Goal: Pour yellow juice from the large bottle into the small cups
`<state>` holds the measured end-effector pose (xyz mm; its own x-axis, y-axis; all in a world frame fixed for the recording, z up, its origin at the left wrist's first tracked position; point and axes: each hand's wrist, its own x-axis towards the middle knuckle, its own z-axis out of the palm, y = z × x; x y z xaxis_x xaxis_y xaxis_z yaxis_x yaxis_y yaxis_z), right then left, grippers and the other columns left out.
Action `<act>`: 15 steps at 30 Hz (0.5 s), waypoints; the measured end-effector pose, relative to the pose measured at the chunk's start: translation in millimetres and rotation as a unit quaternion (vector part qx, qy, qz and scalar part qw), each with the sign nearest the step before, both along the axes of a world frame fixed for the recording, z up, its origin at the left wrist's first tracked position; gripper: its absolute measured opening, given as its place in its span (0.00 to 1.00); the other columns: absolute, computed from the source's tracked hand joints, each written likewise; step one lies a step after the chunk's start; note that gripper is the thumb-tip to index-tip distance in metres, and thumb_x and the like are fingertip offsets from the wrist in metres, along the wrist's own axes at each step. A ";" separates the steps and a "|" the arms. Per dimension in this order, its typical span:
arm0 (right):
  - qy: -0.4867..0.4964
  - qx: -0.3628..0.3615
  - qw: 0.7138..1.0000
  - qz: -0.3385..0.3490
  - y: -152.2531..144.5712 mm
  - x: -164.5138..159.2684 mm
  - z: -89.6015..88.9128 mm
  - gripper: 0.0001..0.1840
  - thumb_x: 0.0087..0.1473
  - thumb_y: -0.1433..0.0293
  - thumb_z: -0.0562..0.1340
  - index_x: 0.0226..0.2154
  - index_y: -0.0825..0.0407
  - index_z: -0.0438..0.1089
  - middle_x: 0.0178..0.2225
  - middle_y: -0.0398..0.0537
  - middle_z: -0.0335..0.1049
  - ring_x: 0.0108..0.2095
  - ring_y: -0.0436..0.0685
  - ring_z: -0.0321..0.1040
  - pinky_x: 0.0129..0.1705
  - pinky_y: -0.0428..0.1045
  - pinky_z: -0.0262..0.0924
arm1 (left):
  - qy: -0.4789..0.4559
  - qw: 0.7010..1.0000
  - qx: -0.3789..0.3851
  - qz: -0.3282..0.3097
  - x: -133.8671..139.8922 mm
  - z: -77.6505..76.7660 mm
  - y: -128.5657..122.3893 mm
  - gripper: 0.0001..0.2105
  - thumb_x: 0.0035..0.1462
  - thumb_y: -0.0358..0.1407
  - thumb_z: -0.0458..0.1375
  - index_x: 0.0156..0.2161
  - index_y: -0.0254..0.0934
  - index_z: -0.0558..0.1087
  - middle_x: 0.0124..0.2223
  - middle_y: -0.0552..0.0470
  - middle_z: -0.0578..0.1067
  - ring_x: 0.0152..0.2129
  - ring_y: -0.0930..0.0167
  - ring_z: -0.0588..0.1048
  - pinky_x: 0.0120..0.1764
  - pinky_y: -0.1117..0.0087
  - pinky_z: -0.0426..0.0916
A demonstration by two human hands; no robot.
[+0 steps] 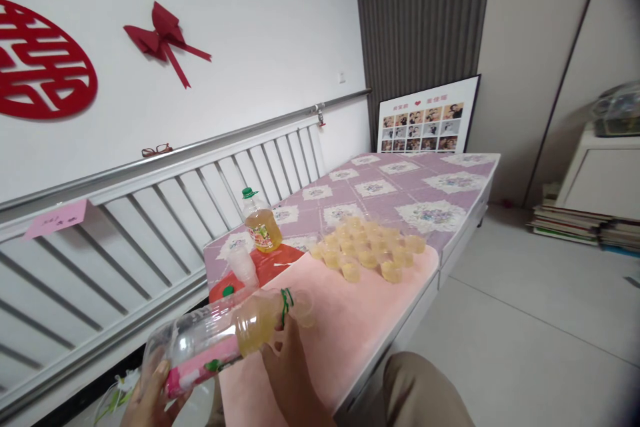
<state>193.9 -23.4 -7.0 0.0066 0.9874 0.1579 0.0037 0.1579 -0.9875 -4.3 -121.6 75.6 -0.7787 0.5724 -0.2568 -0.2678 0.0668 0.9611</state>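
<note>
The left hand (150, 400) is wrapping closed around the base end of a large clear bottle (220, 340), tipped almost flat, neck pointing right. The right hand (287, 373) is coming up under the neck end, fingers seemingly holding a small clear cup (303, 307) right at the mouth; the grip itself is partly hidden behind the bottle, so how tightly it is closing is hard to tell. Amber drink is pooling in the neck half of the bottle, the rest looking empty. Bottle and cup are hanging over the near end of the pink cloth (340, 320) on the table (450, 173).

Risks, as a judgement: the bottle is lying near horizontal with liquid sitting at the mouth, so a little more tilt could be sending a gulp out and overfilling the tiny cup, spilling onto the cloth or the person's knee (425, 393) below. The cup is thin and soft-looking, so squeezing could be buckling it. The bottle is being held only at its far end, so it could be swinging.

Further up, a cluster of filled cups (367, 250) is standing close together on the cloth; placing another could be knocking neighbours. A second bottle (261, 221) with a green cap is standing on a red patch (273, 260), beside a stack of empty cups (241, 261).
</note>
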 end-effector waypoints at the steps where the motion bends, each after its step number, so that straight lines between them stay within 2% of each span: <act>1: 0.005 -0.015 1.000 0.009 0.1 0.1 1.1 0.39 0.48 0.74 0.63 0.64 0.52 0.68 0.50 0.55 0.79 0.49 0.65 0.78 0.49 0.57 0.76 | 0.002 1.000 -0.002 0.001 0.3 0.4 -0.4 0.46 0.24 0.61 0.77 0.54 0.51 0.75 0.72 0.52 0.70 0.70 0.49 0.65 0.37 0.68 0.80; 4: 0.016 -0.029 0.999 0.021 0.1 1.8 4.8 0.37 0.48 0.74 0.62 0.63 0.51 0.68 0.50 0.55 0.78 0.50 0.65 0.77 0.50 0.57 0.75 | 0.008 1.000 -0.004 -0.001 2.0 2.4 -1.6 0.43 0.28 0.61 0.76 0.53 0.51 0.74 0.75 0.51 0.67 0.71 0.48 0.64 0.42 0.64 0.77; 6: 0.021 -0.033 0.999 0.028 -0.3 3.6 7.7 0.36 0.49 0.74 0.61 0.62 0.52 0.67 0.50 0.56 0.78 0.50 0.65 0.77 0.50 0.57 0.75 | 0.003 1.000 0.000 -0.001 5.3 5.3 -2.2 0.41 0.31 0.60 0.75 0.54 0.51 0.74 0.75 0.49 0.67 0.71 0.48 0.64 0.52 0.56 0.74; 8: 0.021 -0.038 0.998 0.037 -0.9 5.0 10.9 0.35 0.49 0.73 0.61 0.62 0.53 0.67 0.50 0.57 0.77 0.51 0.65 0.77 0.51 0.57 0.75 | -0.002 1.000 0.005 -0.002 9.7 9.1 -2.1 0.39 0.36 0.58 0.75 0.55 0.51 0.74 0.74 0.48 0.68 0.70 0.47 0.65 0.63 0.47 0.66; 10: 0.019 -0.040 0.998 0.043 -1.4 5.2 13.4 0.34 0.49 0.72 0.61 0.60 0.55 0.67 0.50 0.59 0.76 0.51 0.66 0.77 0.52 0.58 0.75 | -0.003 1.000 0.006 0.005 13.3 12.1 -1.6 0.38 0.38 0.56 0.74 0.56 0.51 0.73 0.74 0.49 0.68 0.71 0.47 0.64 0.69 0.42 0.59; 13: 0.025 -0.046 0.998 0.041 -1.7 2.9 13.7 0.34 0.48 0.72 0.61 0.60 0.55 0.67 0.49 0.59 0.76 0.51 0.67 0.77 0.52 0.59 0.75 | -0.006 1.000 0.003 0.013 12.7 12.0 -1.2 0.44 0.30 0.58 0.76 0.57 0.52 0.73 0.74 0.49 0.68 0.71 0.46 0.63 0.70 0.40 0.57; 15: 0.037 -0.054 0.997 0.032 -1.4 0.3 10.6 0.36 0.47 0.72 0.62 0.61 0.54 0.67 0.50 0.58 0.77 0.51 0.67 0.78 0.52 0.59 0.75 | -0.003 1.000 -0.001 0.009 8.8 9.3 -1.7 0.46 0.28 0.60 0.76 0.57 0.52 0.74 0.73 0.49 0.69 0.69 0.48 0.66 0.66 0.44 0.63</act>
<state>194.2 -24.9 3.5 -0.0489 0.9974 0.0525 -0.0768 0.0487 -0.9959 4.5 -123.3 84.9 -0.7870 0.5586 -0.2620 -0.2746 0.0632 0.9595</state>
